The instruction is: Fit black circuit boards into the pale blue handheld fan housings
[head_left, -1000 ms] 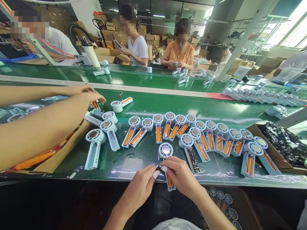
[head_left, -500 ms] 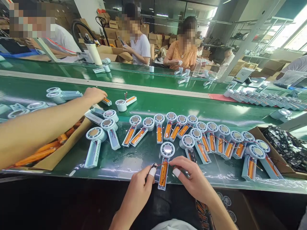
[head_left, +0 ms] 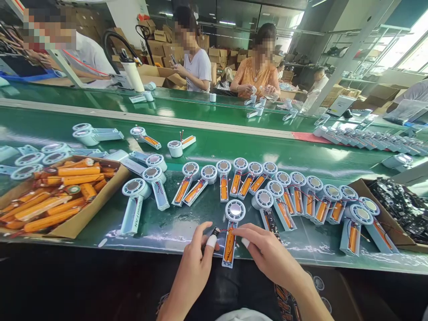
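Note:
A small handheld fan [head_left: 235, 210] lies face up at the near table edge, its handle holding an orange battery [head_left: 230, 247] with thin red and black wires. Left of the handle, my left hand [head_left: 197, 258] pinches a small dark circuit board [head_left: 216, 231] between thumb and index finger. A white cover wraps that thumb's tip. My right hand [head_left: 267, 254] reaches in from the other side, its index fingertip on the wires near the top of the handle. Its thumb, also white-tipped, stays apart from the index finger.
A cardboard box of orange batteries [head_left: 72, 218] stands at left, a box of black circuit boards [head_left: 394, 205] at right. Several fans [head_left: 292, 194] with exposed batteries lie in a row ahead. Beyond runs a green conveyor belt [head_left: 234, 142]; co-workers [head_left: 197, 67] are across it.
Another person's arm at left has withdrawn, uncovering the battery box and a fan on the belt. My right fingertips have shifted slightly left onto the wires; my left hand still pinches the circuit board.

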